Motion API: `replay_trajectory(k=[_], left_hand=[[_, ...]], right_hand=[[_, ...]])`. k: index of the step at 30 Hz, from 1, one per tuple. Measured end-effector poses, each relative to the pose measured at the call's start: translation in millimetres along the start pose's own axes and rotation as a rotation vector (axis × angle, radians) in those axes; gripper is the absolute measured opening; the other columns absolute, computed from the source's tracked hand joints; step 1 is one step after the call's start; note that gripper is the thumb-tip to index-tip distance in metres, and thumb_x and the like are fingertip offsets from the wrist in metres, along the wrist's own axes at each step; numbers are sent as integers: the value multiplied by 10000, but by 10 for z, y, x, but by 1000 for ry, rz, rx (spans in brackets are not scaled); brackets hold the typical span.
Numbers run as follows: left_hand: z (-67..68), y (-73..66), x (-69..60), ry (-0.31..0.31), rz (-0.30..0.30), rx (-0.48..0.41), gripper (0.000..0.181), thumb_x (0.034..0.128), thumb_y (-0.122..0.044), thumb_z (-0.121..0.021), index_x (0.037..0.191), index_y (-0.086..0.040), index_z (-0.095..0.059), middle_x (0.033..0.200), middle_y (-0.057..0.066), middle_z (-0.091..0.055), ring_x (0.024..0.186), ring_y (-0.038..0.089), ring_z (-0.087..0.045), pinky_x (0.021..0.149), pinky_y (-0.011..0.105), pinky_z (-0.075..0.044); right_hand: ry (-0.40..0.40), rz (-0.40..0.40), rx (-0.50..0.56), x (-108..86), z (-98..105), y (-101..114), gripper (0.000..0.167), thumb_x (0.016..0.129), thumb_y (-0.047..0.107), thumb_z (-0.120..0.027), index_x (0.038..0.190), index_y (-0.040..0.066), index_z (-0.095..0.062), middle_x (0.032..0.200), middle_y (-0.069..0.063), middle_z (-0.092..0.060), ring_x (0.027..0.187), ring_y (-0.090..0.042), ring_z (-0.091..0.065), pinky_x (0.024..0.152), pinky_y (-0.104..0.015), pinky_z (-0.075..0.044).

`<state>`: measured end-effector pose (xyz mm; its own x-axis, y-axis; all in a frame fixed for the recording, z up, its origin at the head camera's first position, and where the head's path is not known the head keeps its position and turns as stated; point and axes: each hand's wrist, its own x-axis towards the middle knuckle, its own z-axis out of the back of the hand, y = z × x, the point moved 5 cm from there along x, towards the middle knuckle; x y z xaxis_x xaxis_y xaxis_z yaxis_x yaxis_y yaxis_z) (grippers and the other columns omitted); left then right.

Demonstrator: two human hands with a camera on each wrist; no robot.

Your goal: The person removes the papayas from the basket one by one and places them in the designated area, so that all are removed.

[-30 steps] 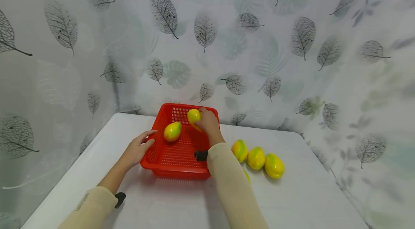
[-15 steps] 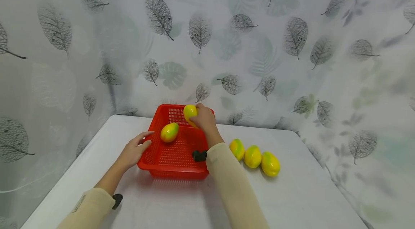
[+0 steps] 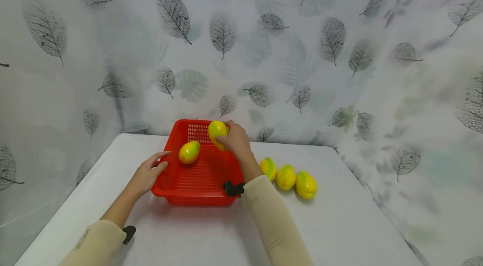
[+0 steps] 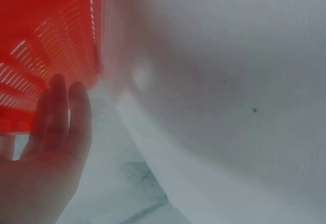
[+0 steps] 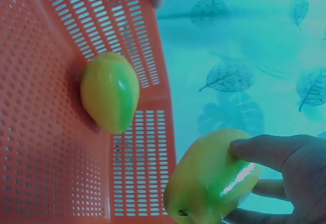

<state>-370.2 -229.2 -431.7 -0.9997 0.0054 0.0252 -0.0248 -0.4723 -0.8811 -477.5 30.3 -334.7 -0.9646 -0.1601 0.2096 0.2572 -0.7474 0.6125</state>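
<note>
In the head view my right hand pinches a yellow-green mango over the back right part of the red basket. The right wrist view shows thumb and fingers round that mango, near the basket's rim. A second mango lies inside the basket toward its left wall. My left hand is at the basket's left side, its fingers extended against the outer wall, as the left wrist view shows the hand beside the slotted wall.
Right of the basket, three more mangoes, the left one, the middle one and the right one, lie in a row on the white table. A leaf-patterned curtain stands behind the table.
The whole scene has shifted left in the head view. The held mango has turned slightly and stays over the back of the basket. My left hand keeps its place at the basket's side.
</note>
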Motion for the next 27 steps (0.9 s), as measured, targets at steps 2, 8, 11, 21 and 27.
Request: replay_trajectory(k=[2, 8, 11, 21, 27], left_hand=[[18, -10, 0, -1, -8, 1, 535, 1108, -272, -453, 1607, -117, -339, 1502, 311, -437, 1203, 442, -584, 871, 460, -636], [21, -14, -18, -2, -14, 21, 533, 1108, -260, -451, 1603, -100, -337, 1489, 319, -441, 1192, 446, -587, 877, 467, -634], [11, -13, -20, -2, -20, 31, 527, 1109, -249, -451, 1600, -92, -340, 1476, 322, -450, 1176, 439, -595, 877, 468, -634], [-1, 5, -34, 4, -9, 23, 537, 1109, -259, -449, 1609, -104, -325, 1511, 319, -424, 1195, 443, -583, 879, 459, -634], [16, -11, -26, 10, -11, 28, 543, 1111, -271, -441, 1611, -98, -319, 1508, 325, -421, 1202, 453, -574, 877, 459, -634]], right_hand=[[-8, 3, 10, -44, 43, 11, 629, 891, 312, -790, 1451, 140, -558, 1322, -109, -673, 1103, -302, -651, 941, -464, -586], [5, 6, 22, -165, 132, 29, 637, 905, 325, -785, 1468, 146, -547, 1342, -122, -662, 1133, -310, -642, 959, -472, -581], [0, 12, 19, -215, 176, 34, 635, 908, 322, -787, 1467, 138, -547, 1342, -132, -663, 1140, -318, -645, 956, -477, -580], [-2, 25, -8, -281, 250, 19, 635, 908, 334, -788, 1463, 135, -551, 1338, -132, -668, 1125, -315, -654, 931, -465, -593], [-22, 27, -11, -319, 302, 1, 625, 904, 323, -794, 1453, 133, -564, 1317, -134, -678, 1104, -309, -654, 908, -458, -596]])
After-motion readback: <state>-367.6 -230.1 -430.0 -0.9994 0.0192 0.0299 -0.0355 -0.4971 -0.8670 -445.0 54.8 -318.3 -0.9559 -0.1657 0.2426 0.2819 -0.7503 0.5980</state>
